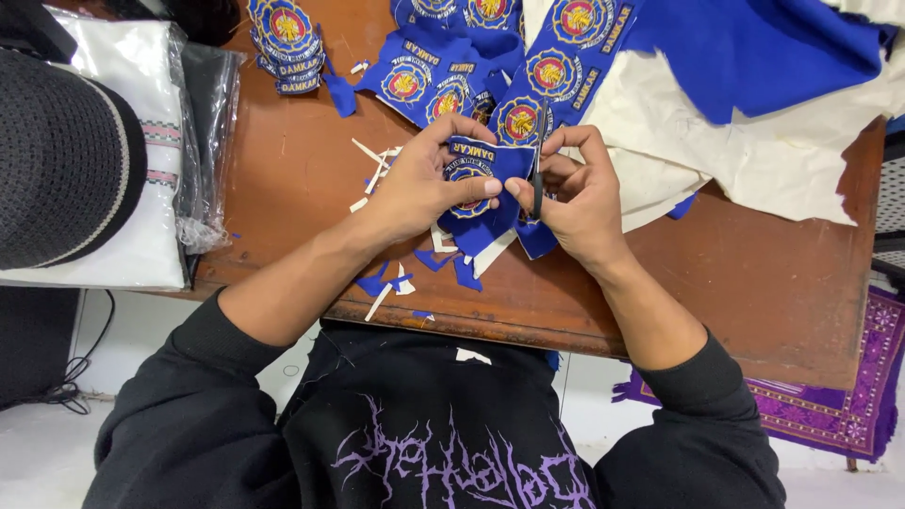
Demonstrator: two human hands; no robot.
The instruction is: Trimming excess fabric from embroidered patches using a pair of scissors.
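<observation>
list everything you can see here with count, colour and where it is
embroidered patch: one, blue, held between both hands
scissors: one pair, dark, in right hand
cut patches: small stack, blue, table top left
uncut patch strips: several, blue, table top centre
backing fabric: one sheet, cream, table right
scraps: many, blue and white, near table edge
table: one, brown wood
bagged cloth: one, white, left
left hand: grips patch
right hand: holds scissors

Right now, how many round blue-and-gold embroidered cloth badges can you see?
At least 9: one badge gripped in the left hand, against the right hand's scissors; one topping the left pile; seven on uncut strips above. Others may be hidden.
</observation>
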